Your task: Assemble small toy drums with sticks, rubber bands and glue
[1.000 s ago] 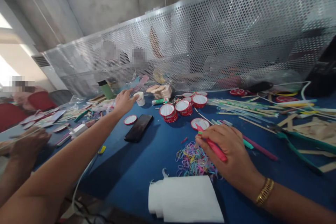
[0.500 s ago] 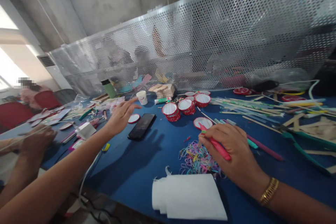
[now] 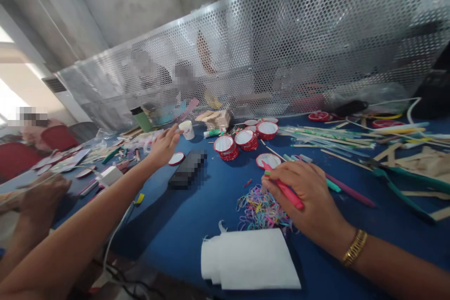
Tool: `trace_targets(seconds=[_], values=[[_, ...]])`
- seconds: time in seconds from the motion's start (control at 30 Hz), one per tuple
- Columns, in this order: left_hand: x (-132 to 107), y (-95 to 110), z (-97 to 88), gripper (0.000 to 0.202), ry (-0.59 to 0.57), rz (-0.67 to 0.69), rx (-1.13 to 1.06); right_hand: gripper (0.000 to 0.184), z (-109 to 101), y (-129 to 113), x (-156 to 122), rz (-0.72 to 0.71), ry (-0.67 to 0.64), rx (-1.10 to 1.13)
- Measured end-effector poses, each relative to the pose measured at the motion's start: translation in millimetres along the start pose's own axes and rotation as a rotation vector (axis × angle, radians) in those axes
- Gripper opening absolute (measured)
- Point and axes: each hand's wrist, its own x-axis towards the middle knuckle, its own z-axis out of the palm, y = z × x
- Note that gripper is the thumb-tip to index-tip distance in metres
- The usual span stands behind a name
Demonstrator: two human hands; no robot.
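My left hand (image 3: 163, 145) is stretched far out over the blue table (image 3: 183, 225), fingers apart and empty, just short of a small white cup (image 3: 186, 129). A round red-rimmed lid (image 3: 175, 158) and a dark phone (image 3: 187, 175) lie right of that hand. My right hand (image 3: 305, 197), with a gold bracelet (image 3: 355, 247) on the wrist, is closed on a pink stick (image 3: 283, 189) and a green one. It rests beside a heap of coloured rubber bands (image 3: 259, 208).
Red-rimmed round cups (image 3: 245, 139) stand mid-table. Coloured and wooden sticks (image 3: 326, 138) and green-handled pliers (image 3: 397, 183) lie at the right. A white folded cloth (image 3: 248, 258) sits at the near edge. Another person's hand (image 3: 40, 199) works at the left. A perforated metal screen (image 3: 298, 51) backs the table.
My left hand let go of the white cup, drew back, and has now reached toward it again. My right hand stayed put with the sticks.
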Motion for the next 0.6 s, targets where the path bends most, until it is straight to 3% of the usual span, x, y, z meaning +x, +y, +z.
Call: trace_targets(seconds=[0.13, 0.27, 0.33, 0.4, 0.5, 0.6], values=[[-13, 13, -10.7, 0.064, 0.201, -0.005, -0.099, 0.02, -1, -1, 0, 0.009, -0.01, 0.012], [-43, 39, -16.3, 0.056, 0.314, 0.044, -0.243, 0.021, -1, 0, 1, 0.022, -0.008, 0.019], [-57, 59, -19.2, 0.048, 0.315, 0.092, -0.303, 0.022, 0, 1, 1, 0.027, -0.001, 0.02], [-71, 84, -21.4, 0.037, 0.205, 0.168, -0.31, 0.022, -1, 3, 2, 0.038, 0.01, 0.017], [-92, 129, -18.6, 0.024, -0.088, 0.339, -0.373, 0.022, -2, 4, 3, 0.067, 0.021, 0.02], [-105, 169, -5.9, 0.038, -0.277, 0.394, -0.557, 0.022, -4, 3, 3, 0.086, 0.003, 0.036]])
